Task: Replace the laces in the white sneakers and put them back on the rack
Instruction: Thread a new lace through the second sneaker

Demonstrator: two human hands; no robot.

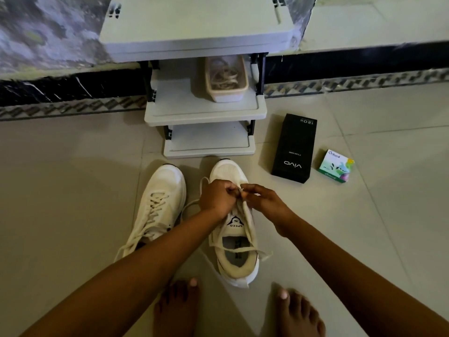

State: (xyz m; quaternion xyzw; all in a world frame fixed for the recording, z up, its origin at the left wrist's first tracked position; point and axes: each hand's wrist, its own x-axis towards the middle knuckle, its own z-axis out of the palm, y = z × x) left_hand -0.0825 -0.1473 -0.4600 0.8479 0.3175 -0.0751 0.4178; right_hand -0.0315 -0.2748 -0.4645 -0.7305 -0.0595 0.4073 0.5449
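At the bottom of the view, two bare feet (177, 310) stand on the tiled floor (73, 190), toes pointing at the shoes. Just ahead of them, one white sneaker (234, 224) lies heel toward the person, its tongue marked SPEED. Both hands meet above its forward eyelets. The left hand (217, 199) has its fingers curled and pinches the lace (240, 250). The right hand (261, 197) pinches the same lace between thumb and fingertips, nearly touching the left. Loose lengths of the lace trail across the shoe's opening and loop out to the left side.

Beside it on the left sits the second white sneaker (160, 203), laced, with its ends lying slack on the floor. To the right, well apart from the shoes, a black box (294, 148) lies flat, and a small green-and-white box (336, 166) sits just beyond it.

Farther off, the grey rack (204, 110) stands against the wall. On its middle shelf a pale tub (227, 93) holds what seem to be coiled laces, though the shadow blurs them.
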